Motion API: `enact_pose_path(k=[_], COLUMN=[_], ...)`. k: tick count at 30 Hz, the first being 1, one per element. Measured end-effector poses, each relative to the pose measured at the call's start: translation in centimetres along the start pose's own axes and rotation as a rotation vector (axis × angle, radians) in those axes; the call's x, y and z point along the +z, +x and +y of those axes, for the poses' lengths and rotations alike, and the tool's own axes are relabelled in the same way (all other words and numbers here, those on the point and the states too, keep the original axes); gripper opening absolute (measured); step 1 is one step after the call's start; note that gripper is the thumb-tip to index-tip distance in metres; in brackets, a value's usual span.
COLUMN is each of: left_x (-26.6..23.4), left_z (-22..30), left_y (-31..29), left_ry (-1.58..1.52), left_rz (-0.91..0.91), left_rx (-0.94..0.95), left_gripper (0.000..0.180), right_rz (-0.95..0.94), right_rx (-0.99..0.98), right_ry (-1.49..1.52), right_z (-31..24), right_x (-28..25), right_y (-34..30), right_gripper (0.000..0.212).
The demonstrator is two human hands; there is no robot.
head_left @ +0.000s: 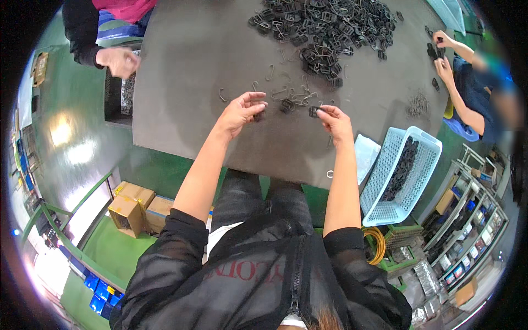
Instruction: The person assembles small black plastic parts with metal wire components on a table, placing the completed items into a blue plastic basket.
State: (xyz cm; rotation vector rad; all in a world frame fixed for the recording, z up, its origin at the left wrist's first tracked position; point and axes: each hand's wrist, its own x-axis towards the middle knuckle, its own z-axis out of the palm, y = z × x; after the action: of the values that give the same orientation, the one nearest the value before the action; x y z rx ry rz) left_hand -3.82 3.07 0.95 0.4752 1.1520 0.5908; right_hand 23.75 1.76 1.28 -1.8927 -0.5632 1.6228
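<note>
Both my hands are over the grey table [181, 82], a short way apart. My right hand [336, 124] pinches a small black plastic buckle [314, 111] between thumb and fingertips. My left hand [240, 114] has its thumb and fingers bent toward each other; a dark piece shows beneath the thumb, too hidden to name. Between the hands lie loose bent wire hooks [301, 99] and another black buckle [286, 105]. Beyond them spreads a large heap of black buckles [335, 27], some with wire hooks among them.
At my right stands a light-blue plastic basket [432, 144] with black pieces inside, beside a pale plastic sheet [366, 157]. A white ring [330, 174] lies near the table edge. A co-worker's hands [443, 60] handle black pieces at right; another person's hand [119, 61] is at left.
</note>
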Motion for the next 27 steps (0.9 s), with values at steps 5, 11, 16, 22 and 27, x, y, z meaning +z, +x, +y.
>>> enact_pose_path(k=[5, 11, 16, 22, 27], left_x=[3.0, 7.2, 6.3, 7.7, 11.0], left_z=[-3.0, -4.8, -5.2, -5.3, -5.8], left_y=[2.9, 3.4, 2.4, -1.8, -4.2], left_ry=[0.542, 1.167, 0.749, 0.201, 0.085], left_rz=[0.177, 0.52, 0.319, 0.146, 0.057], left_rx=[0.203, 0.326, 0.156, 0.038, -0.036], left_gripper=[0.025, 0.026, 0.028, 0.019, 0.016], right_rz=[0.012, 0.006, 0.044, 0.065, 0.027], right_rx=[-0.045, -0.039, -0.07, -0.105, -0.027], right_ry=[0.014, 0.074, 0.079, 0.081, 0.268], right_z=[2.4, 3.7, 5.2, 7.1, 9.3], right_x=[-2.6, -3.1, -5.7, -8.1, -9.1], right_y=[-1.0, -2.2, -3.2, -4.2, -4.2], right_gripper=[0.023, 0.019, 0.02, 0.02, 0.022])
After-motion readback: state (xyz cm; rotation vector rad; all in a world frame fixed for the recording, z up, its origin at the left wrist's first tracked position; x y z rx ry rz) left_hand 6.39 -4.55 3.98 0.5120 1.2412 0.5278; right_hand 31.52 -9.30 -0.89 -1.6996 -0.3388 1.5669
